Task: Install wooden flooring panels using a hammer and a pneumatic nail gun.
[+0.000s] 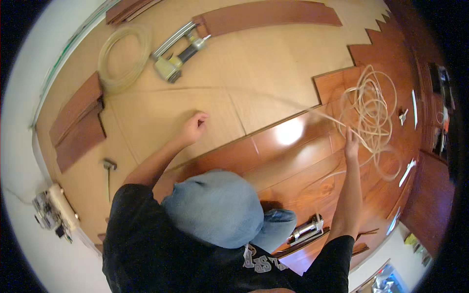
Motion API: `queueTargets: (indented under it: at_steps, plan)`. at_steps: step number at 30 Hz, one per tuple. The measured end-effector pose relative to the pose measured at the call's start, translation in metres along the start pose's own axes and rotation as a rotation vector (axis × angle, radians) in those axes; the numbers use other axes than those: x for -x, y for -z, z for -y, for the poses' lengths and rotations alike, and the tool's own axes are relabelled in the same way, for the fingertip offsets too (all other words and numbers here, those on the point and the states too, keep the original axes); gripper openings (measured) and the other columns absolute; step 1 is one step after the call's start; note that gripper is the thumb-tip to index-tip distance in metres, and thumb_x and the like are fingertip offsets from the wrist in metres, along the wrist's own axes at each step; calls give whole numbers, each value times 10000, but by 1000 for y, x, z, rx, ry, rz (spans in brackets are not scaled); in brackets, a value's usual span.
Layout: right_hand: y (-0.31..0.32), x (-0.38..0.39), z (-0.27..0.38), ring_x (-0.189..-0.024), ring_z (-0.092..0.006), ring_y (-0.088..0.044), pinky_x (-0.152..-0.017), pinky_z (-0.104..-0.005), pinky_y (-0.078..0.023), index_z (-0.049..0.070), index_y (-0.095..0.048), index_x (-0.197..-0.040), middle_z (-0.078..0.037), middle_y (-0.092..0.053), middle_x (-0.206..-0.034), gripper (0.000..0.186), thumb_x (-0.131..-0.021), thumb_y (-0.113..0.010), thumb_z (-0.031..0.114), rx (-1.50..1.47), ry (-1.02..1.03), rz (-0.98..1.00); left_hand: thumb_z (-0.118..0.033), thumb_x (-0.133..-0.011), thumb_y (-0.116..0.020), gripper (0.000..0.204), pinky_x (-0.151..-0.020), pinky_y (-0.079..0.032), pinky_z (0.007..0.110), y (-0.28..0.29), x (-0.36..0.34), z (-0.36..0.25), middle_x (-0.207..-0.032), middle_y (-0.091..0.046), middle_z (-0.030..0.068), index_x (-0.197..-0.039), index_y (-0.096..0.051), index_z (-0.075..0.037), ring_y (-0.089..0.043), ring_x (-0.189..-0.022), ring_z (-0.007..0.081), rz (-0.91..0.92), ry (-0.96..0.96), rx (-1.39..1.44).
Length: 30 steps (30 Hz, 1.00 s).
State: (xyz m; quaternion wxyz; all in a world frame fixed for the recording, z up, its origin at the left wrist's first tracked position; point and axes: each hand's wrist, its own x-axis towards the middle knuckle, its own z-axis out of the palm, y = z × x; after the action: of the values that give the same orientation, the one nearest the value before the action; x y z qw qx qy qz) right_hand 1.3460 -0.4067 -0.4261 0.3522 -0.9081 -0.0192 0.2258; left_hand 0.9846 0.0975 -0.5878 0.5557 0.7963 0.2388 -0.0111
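My right hand [351, 145] is closed around a strand of pale air hose [373, 110], at the near left side of its loose, tangled pile on the reddish wood floor. From there one stretch of the hose runs off to the left, smeared by motion. My left hand [195, 128] is curled into a loose fist above the tan underlay, with nothing visible in it. Beyond it a yellow-green nail gun [171, 68] lies on its side. My knees, in blue jeans, are bent below, between my two arms.
A neat ring of yellowish hose [101, 61] lies at the far left. Stacked planks [78, 119] and a hammer [109, 166] lie on the left, with more planks [268, 14] at the far side. A silver tool [309, 228] sits beside my knee. The laid floor [337, 80] has a stepped edge.
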Motion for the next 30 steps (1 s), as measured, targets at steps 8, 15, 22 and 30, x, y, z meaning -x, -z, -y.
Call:
queueTargets:
  at_steps: [8, 15, 22, 30]
  plan:
    - [-159, -34, 54, -1315, -364, -512, -1079, -470, -433, 78, -632, -1300, -175, -555, -1426, 534, -965, -565, 488, 518, 189, -282, -66, -927, -609, 192, -812, -549, 400, 6, -72, -93, -1026, -685, 162, -1114, -647, -43, -679, -917, 331, 81, -54, -256]
    - [-205, -73, 25, -1382, -366, -440, -1163, -519, -316, 116, -653, -1275, -159, -553, -1435, 413, -959, -507, 340, 708, 345, -588, -187, -930, -615, 195, -756, -564, 438, 22, -70, -91, -1062, -695, 119, -1096, -686, -113, -691, -876, 336, 73, -105, -335]
    - [-185, -77, -7, -1245, -383, -554, -1050, -547, -435, 16, -666, -1173, -199, -643, -1268, 507, -1004, -450, 442, 611, 613, -730, -291, -907, -591, 178, -700, -550, 496, 7, -88, -69, -999, -643, 105, -1009, -625, -149, -664, -865, 341, 279, -211, -446]
    - [-195, -74, 6, -1217, -331, -597, -1063, -533, -425, 74, -664, -1235, -110, -678, -1261, 438, -946, -544, 381, 718, 489, -654, -245, -922, -566, 253, -823, -540, 495, 38, -80, -66, -1108, -678, 144, -1093, -671, -91, -671, -956, 363, 595, -400, -628]
